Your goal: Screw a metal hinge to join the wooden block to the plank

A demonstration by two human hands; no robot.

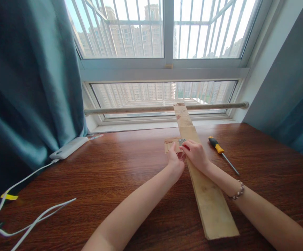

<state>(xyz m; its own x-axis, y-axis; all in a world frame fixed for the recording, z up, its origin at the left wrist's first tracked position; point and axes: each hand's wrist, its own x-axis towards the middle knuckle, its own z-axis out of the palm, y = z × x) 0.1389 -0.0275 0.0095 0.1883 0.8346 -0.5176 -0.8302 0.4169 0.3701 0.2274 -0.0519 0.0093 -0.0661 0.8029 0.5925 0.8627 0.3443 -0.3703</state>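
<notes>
A long pale wooden board [211, 195] lies lengthwise on the brown table. At its left edge sits a small wooden piece [169, 145], with my left hand [176, 163] closed on its near side, thumb on top. A small grey metal bracket [182, 141] with what look like screw heads spans the place where the piece meets the board. My right hand [197, 155] rests over the board, its fingertips pinched together just below the bracket. Whatever is between those fingertips is too small or hidden to make out. To the right lies a screwdriver [219, 150] with a black and yellow handle.
A white power strip [69, 148] with a white cable [38, 218] lies on the left of the table [109, 181], beside a blue curtain [36, 69]. The board's far end reaches a horizontal rail [141, 109] before the window.
</notes>
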